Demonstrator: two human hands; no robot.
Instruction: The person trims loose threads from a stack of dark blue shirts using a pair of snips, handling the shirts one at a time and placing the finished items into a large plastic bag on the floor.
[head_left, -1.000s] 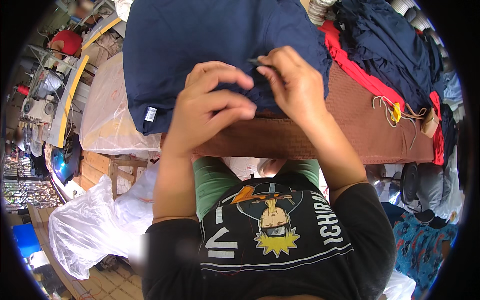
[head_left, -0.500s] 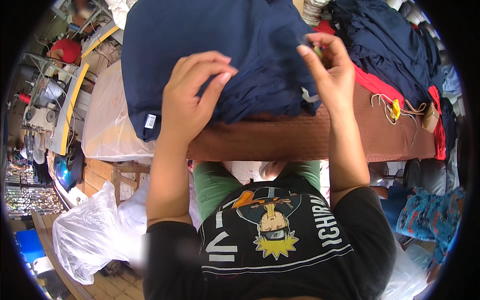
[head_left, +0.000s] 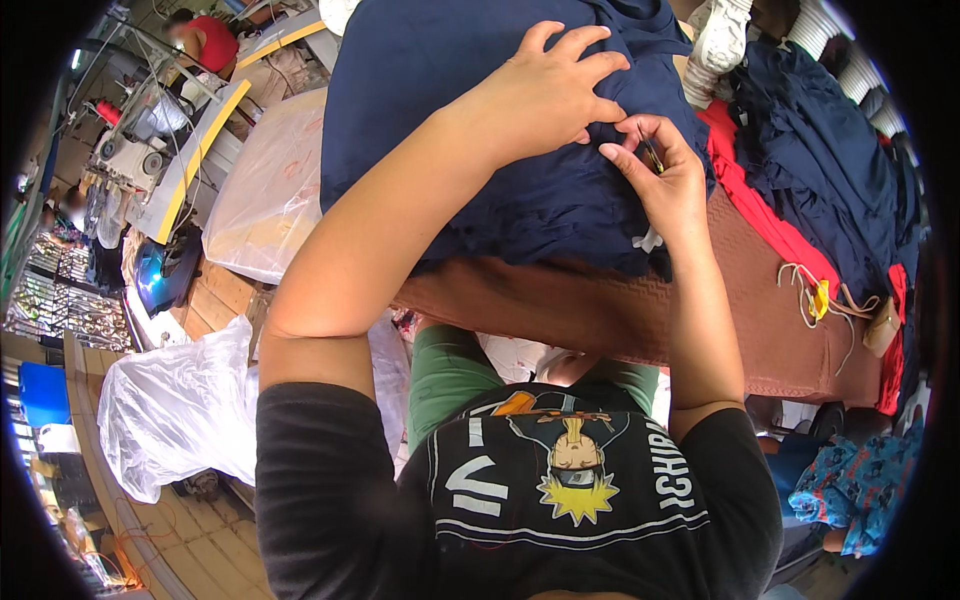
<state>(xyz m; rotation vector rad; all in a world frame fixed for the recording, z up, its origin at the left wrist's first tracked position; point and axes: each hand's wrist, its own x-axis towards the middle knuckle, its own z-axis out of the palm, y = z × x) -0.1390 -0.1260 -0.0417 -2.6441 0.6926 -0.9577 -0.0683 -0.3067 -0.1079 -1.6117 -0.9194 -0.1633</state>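
Note:
A navy blue garment (head_left: 430,70) lies bunched and folded in front of me, with a white tag (head_left: 648,241) at its near right edge. My left hand (head_left: 560,90) reaches across it, fingers spread and touching the cloth. Close beside it, my right hand (head_left: 665,175) is closed round small thread snips (head_left: 652,155), dark with a bit of yellow. Its thumb and fingertips are at the cloth near the left hand's fingers. Most of the snips is hidden in the palm.
A brown cover (head_left: 560,305) drapes the work surface. More navy cloth (head_left: 800,150) and a red strip (head_left: 770,225) lie at right, with a yellow-tagged cord (head_left: 820,298). At left are a plastic-wrapped bundle (head_left: 265,190), a sewing machine (head_left: 130,155) and a person in red (head_left: 212,45).
My left hand has moved right and away from me across the garment, its fingers spreading. The right hand has come down to the cloth, and the two hands are closer together. The view has shifted.

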